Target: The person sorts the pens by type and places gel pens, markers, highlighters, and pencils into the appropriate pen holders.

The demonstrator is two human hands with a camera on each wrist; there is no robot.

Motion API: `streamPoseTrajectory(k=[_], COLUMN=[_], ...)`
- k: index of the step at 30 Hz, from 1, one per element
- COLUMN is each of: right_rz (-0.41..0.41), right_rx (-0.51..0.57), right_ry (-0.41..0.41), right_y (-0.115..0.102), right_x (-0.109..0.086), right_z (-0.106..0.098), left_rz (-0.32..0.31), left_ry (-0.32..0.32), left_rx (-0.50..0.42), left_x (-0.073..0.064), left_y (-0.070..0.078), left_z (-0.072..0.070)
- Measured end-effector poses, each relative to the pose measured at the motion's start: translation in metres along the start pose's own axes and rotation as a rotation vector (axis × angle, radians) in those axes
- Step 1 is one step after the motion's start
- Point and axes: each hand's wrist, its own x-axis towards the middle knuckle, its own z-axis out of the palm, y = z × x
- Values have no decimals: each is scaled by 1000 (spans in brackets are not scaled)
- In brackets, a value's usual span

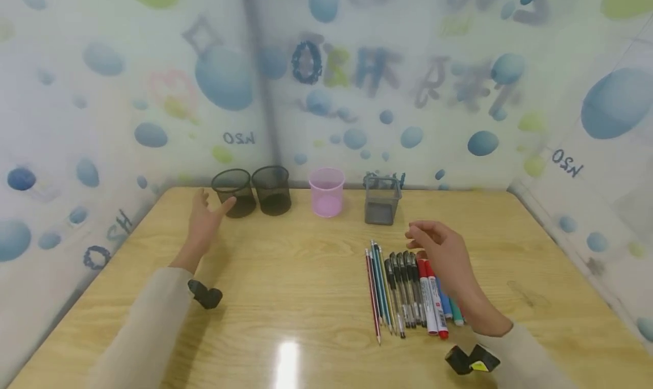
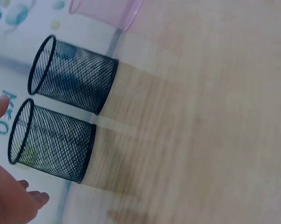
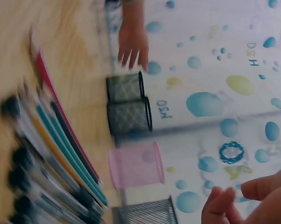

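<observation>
My left hand (image 1: pixel 203 224) is spread beside the leftmost black mesh pen cup (image 1: pixel 242 203), thumb in front of it in the head view. The left wrist view shows a gap between this hand (image 2: pixel 10 196) and the cup (image 2: pixel 54 142), with nothing held. A second black mesh cup (image 1: pixel 272 193) stands right beside it. Over the markers hovers my right hand (image 1: pixel 449 261), fingers loosely bent and holding nothing. Below it lie red-capped markers (image 1: pixel 428 298), blue and green markers (image 1: pixel 456 311) partly hidden by the hand, black-capped gel pens (image 1: pixel 405 287) and several pencils (image 1: pixel 380 287).
A pink mesh cup (image 1: pixel 327 193) and a square dark mesh holder (image 1: pixel 382 202) stand further right along the back of the wooden table (image 1: pixel 296 275). Behind them hangs a patterned curtain-like backdrop (image 1: pixel 357 94). Light glares off the table's front.
</observation>
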Motion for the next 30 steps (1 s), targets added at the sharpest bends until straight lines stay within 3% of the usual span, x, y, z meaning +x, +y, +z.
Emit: streamPoseTrajectory(k=[3, 6, 12, 17, 25, 30], right_rz=[159, 209, 184, 162, 142, 130], right_rx=[194, 249, 94, 44, -34, -92], right_ry=[62, 83, 54, 36, 31, 51], right_y=[4, 14, 32, 37, 45, 51], right_x=[-1, -2, -9, -11, -12, -13], right_z=[13, 28, 55, 62, 66, 69], left_rz=[-47, -65, -64, 4, 31, 11], left_ry=[35, 51, 62, 90, 118, 81], left_rx=[-109, -142, -205, -238, -148, -107], left_x=[9, 15, 26, 36, 56, 47], left_y=[-11, -23, -34, -31, -34, -41], left_z=[1, 3, 11, 18, 34, 36])
